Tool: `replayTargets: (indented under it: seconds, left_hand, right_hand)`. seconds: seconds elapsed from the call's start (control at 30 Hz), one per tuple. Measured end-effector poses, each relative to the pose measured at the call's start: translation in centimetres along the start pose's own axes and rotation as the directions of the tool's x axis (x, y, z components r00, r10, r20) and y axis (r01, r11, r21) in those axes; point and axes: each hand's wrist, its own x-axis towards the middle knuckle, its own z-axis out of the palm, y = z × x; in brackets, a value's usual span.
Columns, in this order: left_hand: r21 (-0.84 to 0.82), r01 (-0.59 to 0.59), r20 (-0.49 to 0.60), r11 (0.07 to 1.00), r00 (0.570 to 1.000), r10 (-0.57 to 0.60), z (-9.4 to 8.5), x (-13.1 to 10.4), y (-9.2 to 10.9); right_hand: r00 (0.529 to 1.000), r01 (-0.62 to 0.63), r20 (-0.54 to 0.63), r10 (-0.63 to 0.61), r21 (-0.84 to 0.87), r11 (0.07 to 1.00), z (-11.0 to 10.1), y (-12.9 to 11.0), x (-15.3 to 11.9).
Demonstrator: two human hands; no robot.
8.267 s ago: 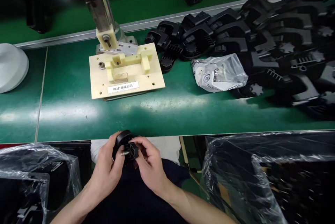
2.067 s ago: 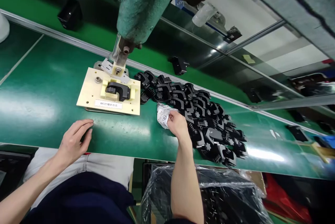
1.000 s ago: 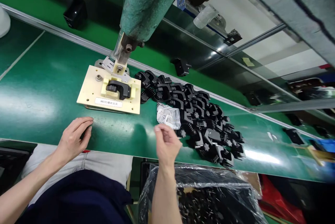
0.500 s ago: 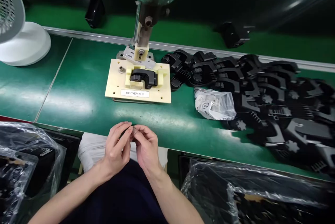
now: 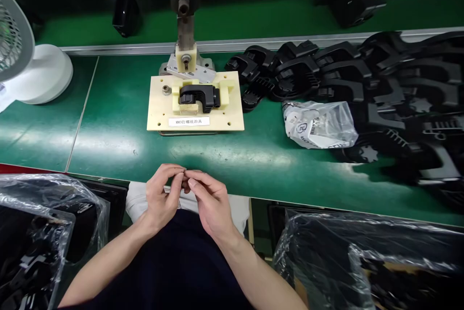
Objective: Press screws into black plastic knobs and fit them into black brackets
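Note:
My left hand (image 5: 164, 194) and my right hand (image 5: 213, 200) meet fingertip to fingertip just over the front edge of the green bench. Both are closed in a pinch; whatever sits between the fingertips is too small and hidden to name. Beyond them stands a cream fixture plate (image 5: 159, 112) with a white printed label (image 5: 189, 121). A black curved plastic part (image 5: 200, 95) lies in the pale yellow holder on this plate, with neither hand touching it. Directly behind it a press head with a pale block (image 5: 186, 60) comes down above a slotted metal bracket (image 5: 205, 74).
Many black plastic parts (image 5: 340, 66) are heaped along the right side of the bench. Beside them lies a clear printed plastic bag (image 5: 319, 125). A white fan base (image 5: 50, 76) stands at the left. Plastic-lined boxes (image 5: 87, 204) flank my lap.
My view has shifted, so the bench things sit differently in the picture. The hands stay together over the edge, their fingers slightly rearranged. The black part remains in its holder.

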Motion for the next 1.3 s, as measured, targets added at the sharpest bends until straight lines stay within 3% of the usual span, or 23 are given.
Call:
replayTargets:
  seconds: [0.07,0.13,0.23,0.37,0.47,0.63,0.73,0.8,0.9,0.97,1.03,1.1,1.17,1.3]
  left_hand:
    - [-0.224,0.303,0.039,0.926,0.953,-0.302,0.0,0.2,0.7]
    - [-0.423,0.51,0.125,0.749,0.851,-0.51,0.0,0.4,1.3]
    - [-0.556,0.629,0.22,0.544,0.742,-0.633,0.1,0.7,2.0]
    - [-0.563,0.674,0.254,0.479,0.693,-0.675,-0.1,0.7,2.4]
    - [-0.533,0.669,0.25,0.519,0.71,-0.658,-0.2,0.5,2.3]
    - [-0.382,0.554,0.211,0.74,0.832,-0.514,-0.5,0.0,1.9]
    - [-0.244,0.447,0.202,0.861,0.891,-0.405,-1.0,0.3,1.7]
    - [-0.181,0.329,0.179,0.927,0.938,-0.297,-1.4,1.2,1.8]
    - [-0.112,0.05,0.096,0.992,0.995,-0.04,-2.0,4.0,2.0]
    - [-0.04,-0.114,0.039,0.993,0.992,0.116,-2.0,6.6,2.0]
    - [0.031,-0.207,-0.001,0.978,0.978,0.207,-1.6,9.4,1.8]
    - [0.075,-0.246,-0.03,0.966,0.968,0.248,-1.2,12.0,1.5]
    - [0.09,-0.252,-0.051,0.964,0.965,0.257,-0.7,14.1,1.1]
    - [0.006,-0.256,-0.071,0.967,0.964,0.256,0.2,16.8,0.3]
  right_hand:
    - [0.992,0.124,0.023,-0.122,-0.155,0.98,-0.1,-0.2,-0.1]
    - [0.97,0.236,0.026,-0.241,-0.331,0.914,-0.2,-0.6,-0.1]
    - [0.942,0.318,0.061,-0.331,-0.481,0.817,-0.2,-1.1,-0.1]
    - [0.936,0.339,0.111,-0.334,-0.539,0.771,-0.1,-1.3,-0.2]
    - [0.936,0.339,0.121,-0.33,-0.555,0.76,-0.1,-1.3,-0.2]
    - [0.91,0.411,0.23,-0.344,-0.606,0.681,-0.6,-1.6,-0.1]
    - [0.853,0.521,0.371,-0.367,-0.645,0.56,-1.0,-2.5,0.8]
    - [0.771,0.633,0.484,-0.413,-0.652,0.418,-1.1,-3.9,2.2]
    - [0.591,0.748,0.562,-0.578,-0.65,0.133,-0.8,-6.6,5.6]
    - [0.474,0.748,0.545,-0.691,-0.663,-0.01,-0.1,-8.4,8.5]
    - [0.412,0.725,0.534,-0.738,-0.683,-0.089,0.7,-9.7,11.2]
    - [0.426,0.707,0.539,-0.727,-0.699,-0.104,1.6,-10.2,13.4]
    - [0.475,0.695,0.534,-0.699,-0.715,-0.074,2.4,-10.2,14.8]
    - [0.531,0.65,0.454,-0.715,-0.76,0.0,3.6,-9.3,15.9]
